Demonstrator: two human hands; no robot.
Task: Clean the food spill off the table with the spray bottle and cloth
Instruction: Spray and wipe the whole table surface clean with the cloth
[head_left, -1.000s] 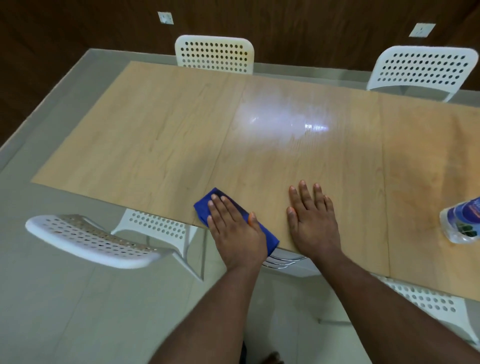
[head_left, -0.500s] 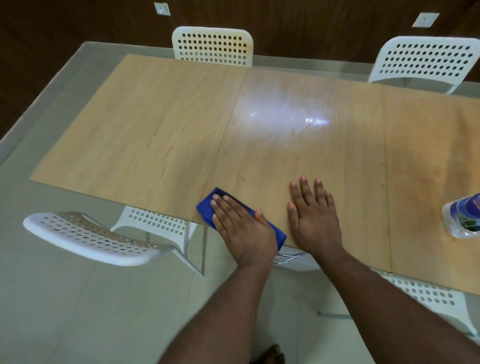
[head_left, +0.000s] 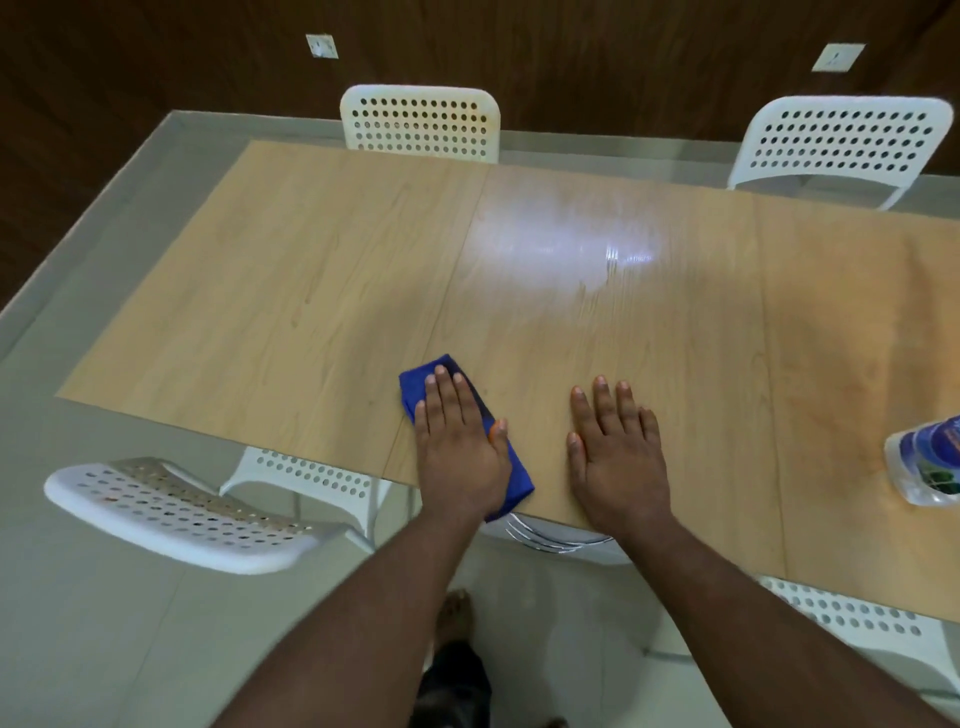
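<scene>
Nearest the camera: both forearms reach in from the bottom edge, with a bare foot (head_left: 456, 613) on the floor tiles between them. Left hand (head_left: 460, 447) lies flat on the folded blue cloth (head_left: 511, 470), fingers straight and close together, thumb out to the side, palm pressing the cloth down onto the table (head_left: 311, 291) at its near edge; the cloth's near corner hangs slightly past that edge. Right hand (head_left: 618, 457) sits just beside it, palm down on bare wood, fingers straight and slightly spread, holding nothing. Spray bottle (head_left: 927, 462) stands on the table well off to the right, cut by the frame edge, clear body with a blue label; nozzle not visible. A faint orange-brown smear (head_left: 831, 364) marks the wood between the right hand and the bottle. White perforated chair (head_left: 176, 512) on the near left, turned away from the table; another chair (head_left: 852, 618) tucked under on the near right. Mid-table: a shiny wet-looking glare patch (head_left: 571, 244) with streaks. Far side: two white perforated chair backs (head_left: 421, 124) and (head_left: 841, 145) against the table edge. Behind them a dark wood wall with two white socket plates (head_left: 322, 45) and (head_left: 837, 57).
</scene>
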